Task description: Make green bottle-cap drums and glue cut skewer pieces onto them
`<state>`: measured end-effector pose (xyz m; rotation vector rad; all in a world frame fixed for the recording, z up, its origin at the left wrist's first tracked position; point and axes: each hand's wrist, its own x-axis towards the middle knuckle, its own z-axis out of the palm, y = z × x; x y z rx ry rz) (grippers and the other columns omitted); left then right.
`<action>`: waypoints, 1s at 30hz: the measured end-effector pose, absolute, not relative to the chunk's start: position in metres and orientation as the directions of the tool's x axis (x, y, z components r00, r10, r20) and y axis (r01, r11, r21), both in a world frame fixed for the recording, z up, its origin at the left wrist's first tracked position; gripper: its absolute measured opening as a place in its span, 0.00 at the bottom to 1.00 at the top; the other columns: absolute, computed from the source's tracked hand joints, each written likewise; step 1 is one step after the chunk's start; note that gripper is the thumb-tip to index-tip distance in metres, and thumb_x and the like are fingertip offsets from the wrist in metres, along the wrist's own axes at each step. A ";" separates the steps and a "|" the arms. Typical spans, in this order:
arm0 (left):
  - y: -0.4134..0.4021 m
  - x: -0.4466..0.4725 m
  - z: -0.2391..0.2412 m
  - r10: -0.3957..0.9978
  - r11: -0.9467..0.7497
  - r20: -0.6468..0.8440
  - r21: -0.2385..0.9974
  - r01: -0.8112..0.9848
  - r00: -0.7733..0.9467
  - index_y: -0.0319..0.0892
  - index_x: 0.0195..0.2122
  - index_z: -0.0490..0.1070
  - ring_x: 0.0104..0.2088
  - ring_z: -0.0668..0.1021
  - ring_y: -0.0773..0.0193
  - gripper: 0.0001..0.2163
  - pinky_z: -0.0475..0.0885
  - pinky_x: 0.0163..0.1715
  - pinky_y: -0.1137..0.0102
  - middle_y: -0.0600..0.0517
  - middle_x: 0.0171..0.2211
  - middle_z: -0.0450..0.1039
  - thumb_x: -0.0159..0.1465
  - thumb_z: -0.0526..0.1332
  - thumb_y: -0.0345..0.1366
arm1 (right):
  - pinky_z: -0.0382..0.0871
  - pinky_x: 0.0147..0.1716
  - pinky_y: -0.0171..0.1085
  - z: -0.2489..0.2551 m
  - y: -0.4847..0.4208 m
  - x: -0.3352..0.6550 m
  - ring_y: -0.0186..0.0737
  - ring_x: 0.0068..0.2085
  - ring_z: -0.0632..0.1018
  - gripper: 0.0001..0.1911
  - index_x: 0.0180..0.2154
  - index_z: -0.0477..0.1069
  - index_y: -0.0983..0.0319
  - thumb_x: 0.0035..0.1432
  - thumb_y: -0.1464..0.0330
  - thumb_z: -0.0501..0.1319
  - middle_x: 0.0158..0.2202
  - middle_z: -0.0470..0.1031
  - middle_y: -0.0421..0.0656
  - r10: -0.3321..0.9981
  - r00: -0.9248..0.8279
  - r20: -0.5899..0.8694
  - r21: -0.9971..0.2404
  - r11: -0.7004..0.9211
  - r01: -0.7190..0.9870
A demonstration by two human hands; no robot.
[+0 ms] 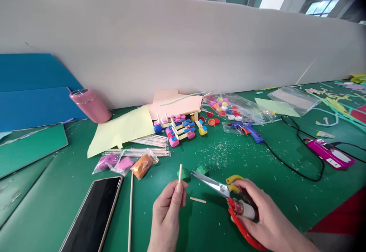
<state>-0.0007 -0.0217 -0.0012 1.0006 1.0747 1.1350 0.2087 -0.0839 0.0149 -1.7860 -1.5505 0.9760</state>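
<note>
My left hand [169, 210] pinches a short wooden stick [180, 173], held upright between thumb and fingers. In my right hand [264, 212] is a pair of scissors [219, 187] with silver blades and red and yellow handle parts. The blades point left toward the stick without touching it. A red and white piece, which I cannot make out, shows between the handles. Behind the hands stand two green bottle caps [202, 170], the left one partly behind the stick. A short cut stick piece [198, 200] lies on the green table between my hands.
A phone [93, 214] and a long wooden stick [130, 210] lie left. Farther back are bagged clay [143, 166], small cap-and-stick models [183, 126], and a bag of caps [225, 105]. A blue glue gun [247, 128] trails its cord to a pink power strip [328, 153].
</note>
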 end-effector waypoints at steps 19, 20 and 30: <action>-0.025 0.001 0.001 0.981 -0.103 0.083 0.989 0.109 0.173 0.41 0.32 0.75 0.21 0.66 0.67 0.08 0.62 0.21 0.75 0.54 0.21 0.67 0.60 0.56 0.36 | 0.65 0.51 0.46 0.010 -0.090 0.199 0.55 0.54 0.67 0.38 0.54 0.53 0.65 0.39 0.70 0.61 0.56 0.61 0.55 0.980 -0.072 -0.187 -0.546 -0.043 0.837; -0.025 0.001 0.001 0.979 -0.112 0.090 0.986 0.120 0.181 0.42 0.32 0.75 0.21 0.66 0.66 0.08 0.62 0.21 0.75 0.54 0.21 0.67 0.60 0.56 0.35 | 0.65 0.51 0.46 0.011 -0.090 0.198 0.54 0.54 0.66 0.38 0.54 0.54 0.65 0.40 0.70 0.62 0.56 0.60 0.55 0.978 -0.072 -0.194 -0.557 -0.050 0.829; -0.026 0.002 0.001 0.954 -0.200 0.143 0.958 0.206 0.262 0.41 0.26 0.70 0.20 0.64 0.67 0.08 0.60 0.21 0.76 0.56 0.19 0.62 0.61 0.54 0.31 | 0.63 0.52 0.46 0.014 -0.085 0.197 0.52 0.54 0.66 0.37 0.54 0.54 0.64 0.41 0.69 0.64 0.56 0.60 0.54 0.976 -0.107 -0.189 -0.630 -0.037 0.776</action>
